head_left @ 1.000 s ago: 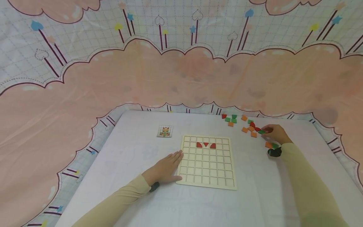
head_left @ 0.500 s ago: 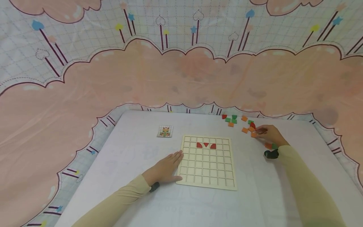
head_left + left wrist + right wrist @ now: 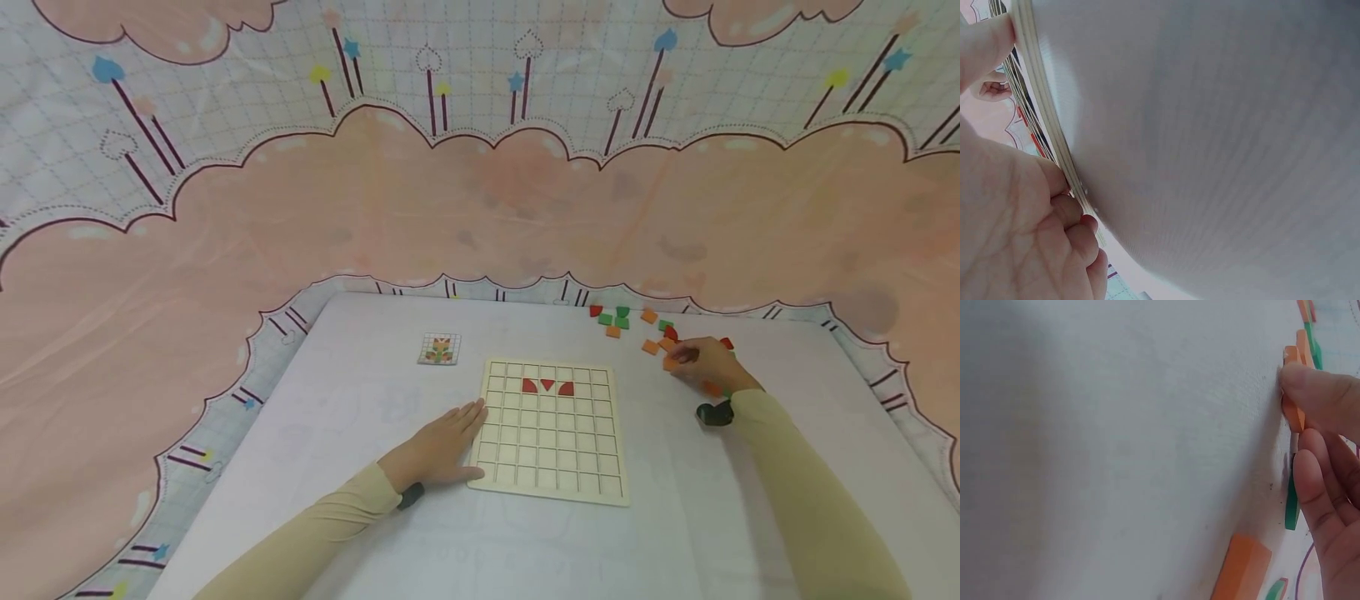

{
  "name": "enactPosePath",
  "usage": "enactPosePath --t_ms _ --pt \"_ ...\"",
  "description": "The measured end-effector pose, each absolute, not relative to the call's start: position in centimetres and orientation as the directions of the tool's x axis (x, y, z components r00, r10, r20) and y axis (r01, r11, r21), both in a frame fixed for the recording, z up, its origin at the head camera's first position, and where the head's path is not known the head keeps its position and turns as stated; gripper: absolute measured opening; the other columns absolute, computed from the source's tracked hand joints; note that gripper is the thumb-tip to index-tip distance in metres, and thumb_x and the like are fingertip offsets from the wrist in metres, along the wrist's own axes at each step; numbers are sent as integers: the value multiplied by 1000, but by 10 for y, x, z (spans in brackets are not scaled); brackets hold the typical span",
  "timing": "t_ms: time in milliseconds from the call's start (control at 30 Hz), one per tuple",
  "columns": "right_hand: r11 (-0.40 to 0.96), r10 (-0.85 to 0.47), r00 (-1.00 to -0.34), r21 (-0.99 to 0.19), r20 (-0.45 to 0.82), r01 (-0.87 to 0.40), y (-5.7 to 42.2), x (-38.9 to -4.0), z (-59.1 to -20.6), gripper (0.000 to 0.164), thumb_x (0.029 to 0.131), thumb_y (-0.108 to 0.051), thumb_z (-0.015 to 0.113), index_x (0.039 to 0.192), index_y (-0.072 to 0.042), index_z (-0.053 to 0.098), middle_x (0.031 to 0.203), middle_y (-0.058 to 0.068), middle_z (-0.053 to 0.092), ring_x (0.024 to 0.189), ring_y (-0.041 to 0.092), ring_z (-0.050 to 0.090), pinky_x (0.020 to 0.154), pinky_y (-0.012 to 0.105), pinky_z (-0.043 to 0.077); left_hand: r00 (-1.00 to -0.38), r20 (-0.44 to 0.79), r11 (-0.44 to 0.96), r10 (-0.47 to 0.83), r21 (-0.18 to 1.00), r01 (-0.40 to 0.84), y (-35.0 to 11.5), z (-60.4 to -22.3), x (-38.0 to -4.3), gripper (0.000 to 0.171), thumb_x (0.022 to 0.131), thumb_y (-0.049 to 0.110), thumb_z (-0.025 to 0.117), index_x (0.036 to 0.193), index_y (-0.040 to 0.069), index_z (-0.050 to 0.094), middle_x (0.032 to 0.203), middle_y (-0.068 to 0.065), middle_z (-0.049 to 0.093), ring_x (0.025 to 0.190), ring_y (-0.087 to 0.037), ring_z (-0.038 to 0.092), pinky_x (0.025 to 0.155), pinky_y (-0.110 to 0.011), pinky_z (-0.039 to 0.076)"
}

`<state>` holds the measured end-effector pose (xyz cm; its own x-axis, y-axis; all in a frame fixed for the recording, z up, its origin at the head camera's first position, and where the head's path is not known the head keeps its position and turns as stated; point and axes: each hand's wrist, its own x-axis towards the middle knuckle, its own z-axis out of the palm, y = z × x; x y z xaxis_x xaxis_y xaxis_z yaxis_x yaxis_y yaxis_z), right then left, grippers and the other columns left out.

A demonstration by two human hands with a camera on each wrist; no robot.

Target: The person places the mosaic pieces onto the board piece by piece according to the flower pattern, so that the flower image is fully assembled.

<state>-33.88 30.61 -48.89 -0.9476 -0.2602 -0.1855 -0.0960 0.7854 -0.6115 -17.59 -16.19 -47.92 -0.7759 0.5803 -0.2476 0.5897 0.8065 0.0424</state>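
Note:
My left hand (image 3: 435, 446) lies flat with fairly straight fingers along the left edge of a pale wooden grid board (image 3: 537, 456). Its fingertips and thumb touch that edge, as the left wrist view shows too. Three red pieces sit in the board's cells near the top, among them a red triangle (image 3: 547, 384). To the right of the board, my right hand (image 3: 708, 362) is at the scattered tiles. In the right wrist view its thumb and fingers pinch an orange tile (image 3: 1295, 415), partly hidden by the thumb. A green piece (image 3: 1291, 503) stands close by its fingers.
A small card (image 3: 439, 349) with a flower pattern lies left of the board's top. Loose tiles spread at the back right, including a green square (image 3: 622, 323) and an orange square (image 3: 650, 347). Another orange tile (image 3: 712, 388) lies below the right hand. A patterned cloth (image 3: 480, 208) rises behind.
My right hand has moved left from the red and green pieces to the orange tiles. A red and a green piece now show farther right, behind the hand. The left hand stays put.

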Motion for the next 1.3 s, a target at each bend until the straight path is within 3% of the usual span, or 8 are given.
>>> enactPosePath --t_ms 533,933,1300 --pt "832 -302 -934 -532 -190 -161 301 -334 -480 34 79 -18 74 107 2 67 108 22 63 94 29 56 82 40 52 -778 -252 810 576 48 584 -162 -482 -177 89 89 60 48 150 1 18 158 -14 13 146 -25 17 119 -38 22" --pt "810 -321 -941 -547 -112 -211 291 -328 -481 29 80 -18 74 102 0 69 98 16 65 86 22 56 73 26 50 -777 -253 809 576 41 586 -162 -480 -176 90 89 61 46 150 1 17 158 -14 13 146 -25 16 119 -38 22" --pt "686 -403 -913 -637 69 -351 233 -306 -471 26 77 -10 75 100 0 70 98 15 68 86 21 59 74 20 50 -776 -244 805 582 41 591 -163 -481 -176 90 89 61 46 149 1 18 158 -15 13 146 -26 17 119 -39 23"
